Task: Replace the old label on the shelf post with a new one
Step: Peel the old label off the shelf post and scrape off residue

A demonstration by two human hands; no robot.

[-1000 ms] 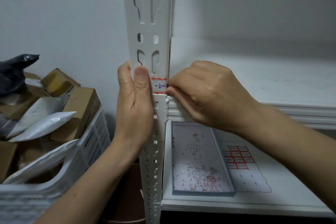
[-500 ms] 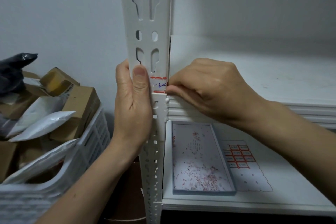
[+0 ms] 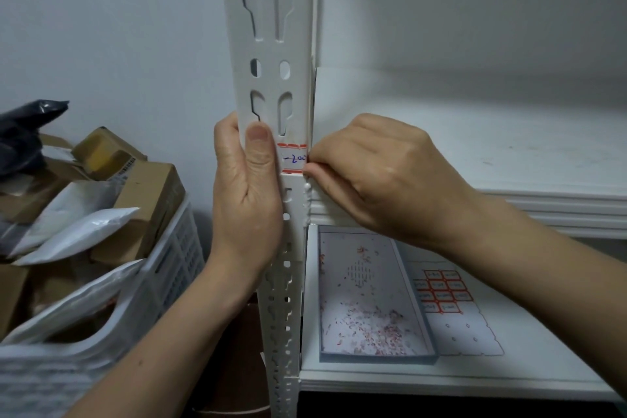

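White wall (image 3: pixel 101 27) fills the background behind a white slotted shelf post (image 3: pixel 268 44) that rises through the middle of our view, with a plastic crate (image 3: pixel 176 268) of cardboard boxes (image 3: pixel 149 190) and mailer bags (image 3: pixel 78 231) at our left. We find the label (image 3: pixel 293 157), red-edged with blue handwriting, stuck on the post's front face just above the joint where the upper shelf (image 3: pixel 475 146) meets it, its right end reaching the post's corner. Our left hand (image 3: pixel 244 200) grips the post from its left side, fingers gone behind it and the thumb (image 3: pixel 258 146) laid flat up the front, covering the label's left end. Our right hand (image 3: pixel 383 176) is curled, its fingertips (image 3: pixel 314 173) bunched against the label's lower right edge at the corner; whether they pinch a lifted bit of paper or only pick at it, we cannot tell. Over the last second almost nothing has changed: both hands keep their places and the label lies as flat as it did. We judge that the edge has not yet come free, if this is the old label being peeled, or that it is being rubbed down, if it is the new one. On the lower shelf (image 3: pixel 549 363) a tray (image 3: pixel 376 358) strewn with red and white scraps lies beside a label sheet (image 3: pixel 461 332) with red-framed stickers left on it
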